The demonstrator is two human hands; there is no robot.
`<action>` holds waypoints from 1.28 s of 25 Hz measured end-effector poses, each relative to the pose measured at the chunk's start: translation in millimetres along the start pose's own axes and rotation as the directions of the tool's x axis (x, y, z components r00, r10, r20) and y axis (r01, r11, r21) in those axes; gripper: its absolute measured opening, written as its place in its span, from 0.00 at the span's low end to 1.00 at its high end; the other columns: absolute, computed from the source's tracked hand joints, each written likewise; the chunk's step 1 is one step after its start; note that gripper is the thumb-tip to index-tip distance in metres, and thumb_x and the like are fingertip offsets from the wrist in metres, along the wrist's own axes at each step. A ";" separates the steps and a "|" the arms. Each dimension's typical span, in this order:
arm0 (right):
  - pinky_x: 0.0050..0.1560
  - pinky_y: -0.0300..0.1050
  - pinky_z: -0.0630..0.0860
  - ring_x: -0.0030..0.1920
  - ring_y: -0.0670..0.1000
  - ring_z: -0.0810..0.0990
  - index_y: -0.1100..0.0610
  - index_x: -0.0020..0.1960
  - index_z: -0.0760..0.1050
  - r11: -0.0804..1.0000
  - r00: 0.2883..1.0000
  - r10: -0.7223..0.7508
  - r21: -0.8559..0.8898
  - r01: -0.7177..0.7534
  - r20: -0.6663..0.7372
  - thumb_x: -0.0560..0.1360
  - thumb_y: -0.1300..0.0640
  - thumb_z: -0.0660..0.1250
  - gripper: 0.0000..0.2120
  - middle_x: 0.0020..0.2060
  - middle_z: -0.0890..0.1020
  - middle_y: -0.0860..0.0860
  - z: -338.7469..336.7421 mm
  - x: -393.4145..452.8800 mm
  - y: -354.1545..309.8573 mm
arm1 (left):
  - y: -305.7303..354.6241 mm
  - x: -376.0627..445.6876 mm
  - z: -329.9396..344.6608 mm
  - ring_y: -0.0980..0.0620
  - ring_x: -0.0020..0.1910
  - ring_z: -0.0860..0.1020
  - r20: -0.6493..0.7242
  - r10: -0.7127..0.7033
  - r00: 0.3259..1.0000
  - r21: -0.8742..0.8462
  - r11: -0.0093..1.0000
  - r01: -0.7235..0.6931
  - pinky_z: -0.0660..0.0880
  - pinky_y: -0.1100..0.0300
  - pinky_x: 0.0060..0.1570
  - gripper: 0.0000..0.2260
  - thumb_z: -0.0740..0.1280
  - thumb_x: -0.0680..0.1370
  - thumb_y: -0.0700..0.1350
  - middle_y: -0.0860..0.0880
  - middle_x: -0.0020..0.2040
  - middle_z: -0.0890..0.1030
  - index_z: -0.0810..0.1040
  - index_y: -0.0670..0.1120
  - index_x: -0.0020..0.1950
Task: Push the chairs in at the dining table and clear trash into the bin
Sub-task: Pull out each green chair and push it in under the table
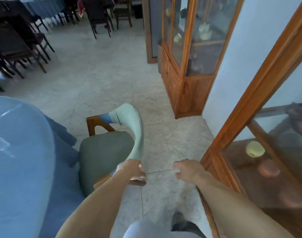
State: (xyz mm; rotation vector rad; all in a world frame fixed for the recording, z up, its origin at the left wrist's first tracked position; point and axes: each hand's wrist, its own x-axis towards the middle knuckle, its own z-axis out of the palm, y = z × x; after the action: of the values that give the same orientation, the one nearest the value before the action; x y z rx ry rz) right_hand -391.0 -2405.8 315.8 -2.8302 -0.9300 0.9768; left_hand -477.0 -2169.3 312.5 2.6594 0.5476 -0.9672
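Note:
A wooden chair (103, 152) with a grey-green seat and a curved, pale-green padded back stands at the dining table (18, 152), which is covered in a blue cloth. The seat is partly under the table's edge. My left hand (131, 170) grips the near end of the chair's back rail. To its right, my right hand (186, 170) hovers over the floor with fingers loosely curled, holding nothing. A clear plastic cup (0, 142) lies on the table at the left edge. No bin is in view.
A wooden glass-fronted cabinet (186, 66) stands ahead on the right, and a second one (258, 152) is close by my right arm. Several dark chairs (14, 45) and another blue-covered table fill the far left. Tiled floor (103, 74) lies between.

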 end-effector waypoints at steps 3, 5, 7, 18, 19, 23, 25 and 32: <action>0.60 0.50 0.75 0.63 0.57 0.76 0.52 0.68 0.72 0.991 0.995 -0.099 -0.091 0.097 -0.011 0.78 0.50 0.62 0.19 0.63 0.77 0.55 -45.9 40.1 14.8 | 21.1 20.3 -30.5 0.48 0.57 0.78 -0.052 -0.084 0.995 -0.071 0.994 0.080 0.76 0.54 0.52 0.24 0.68 0.72 0.63 0.53 0.58 0.78 0.75 0.56 0.65; 0.60 0.50 0.75 0.63 0.57 0.76 0.51 0.68 0.72 0.981 0.988 -0.151 -0.124 0.149 -0.008 0.78 0.51 0.62 0.19 0.63 0.78 0.55 -69.8 65.8 15.2 | 23.8 35.2 -46.6 0.49 0.52 0.78 -0.081 -0.133 0.988 -0.117 0.986 0.123 0.74 0.56 0.46 0.22 0.68 0.71 0.63 0.53 0.52 0.78 0.77 0.55 0.62; 0.60 0.49 0.74 0.62 0.57 0.76 0.50 0.69 0.72 0.969 0.981 -0.192 -0.158 0.188 -0.007 0.78 0.51 0.62 0.19 0.62 0.78 0.55 -87.7 90.6 12.3 | 21.6 50.0 -58.8 0.49 0.53 0.77 -0.081 -0.172 0.982 -0.149 0.976 0.159 0.72 0.57 0.46 0.22 0.68 0.72 0.63 0.54 0.55 0.79 0.77 0.55 0.63; 0.64 0.52 0.71 0.67 0.57 0.71 0.43 0.75 0.62 0.837 0.917 -0.368 -0.375 0.398 0.153 0.77 0.51 0.65 0.28 0.68 0.71 0.51 -176.2 272.5 -42.1 | -21.4 184.0 -108.0 0.47 0.67 0.73 0.101 -0.242 0.965 -0.482 0.837 0.260 0.73 0.52 0.58 0.41 0.67 0.70 0.70 0.51 0.71 0.72 0.62 0.53 0.77; 0.64 0.53 0.70 0.67 0.57 0.71 0.43 0.75 0.61 0.818 0.915 -0.368 -0.409 0.403 0.166 0.77 0.52 0.65 0.29 0.68 0.71 0.51 -185.8 287.1 -45.8 | -22.3 193.5 -110.7 0.46 0.68 0.72 0.110 -0.230 0.967 -0.523 0.814 0.253 0.73 0.51 0.60 0.43 0.68 0.69 0.71 0.50 0.72 0.71 0.59 0.54 0.78; 0.65 0.55 0.69 0.68 0.57 0.68 0.44 0.75 0.59 0.712 0.872 -0.428 -0.506 0.487 0.237 0.75 0.59 0.66 0.33 0.68 0.69 0.52 -213.3 340.9 -73.7 | -36.6 220.8 -116.7 0.45 0.72 0.68 0.217 -0.192 0.957 -0.629 0.723 0.287 0.70 0.49 0.67 0.47 0.69 0.68 0.71 0.49 0.76 0.66 0.54 0.54 0.80; 0.66 0.55 0.68 0.69 0.57 0.66 0.44 0.75 0.60 0.620 0.821 -0.496 -0.547 0.562 0.282 0.73 0.63 0.67 0.34 0.69 0.68 0.53 -215.3 363.0 -95.2 | -39.8 226.8 -114.3 0.45 0.73 0.68 0.281 -0.171 0.944 -0.633 0.706 0.317 0.69 0.47 0.67 0.46 0.69 0.67 0.71 0.49 0.76 0.66 0.56 0.55 0.79; 0.73 0.62 0.57 0.74 0.58 0.60 0.41 0.74 0.63 0.135 0.595 -0.467 -0.612 0.779 0.654 0.73 0.60 0.69 0.34 0.73 0.64 0.52 -208.5 429.3 -160.9 | -30.4 236.4 -118.1 0.46 0.63 0.75 0.398 -0.261 0.879 -0.787 0.395 0.474 0.74 0.54 0.49 0.38 0.71 0.69 0.65 0.50 0.70 0.73 0.63 0.55 0.75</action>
State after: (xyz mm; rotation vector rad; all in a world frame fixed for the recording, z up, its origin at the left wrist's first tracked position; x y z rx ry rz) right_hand -88.7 -2005.1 273.8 -2.0655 -3.1707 0.9147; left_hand -256.6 -2038.2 241.8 1.4805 1.2326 -0.7359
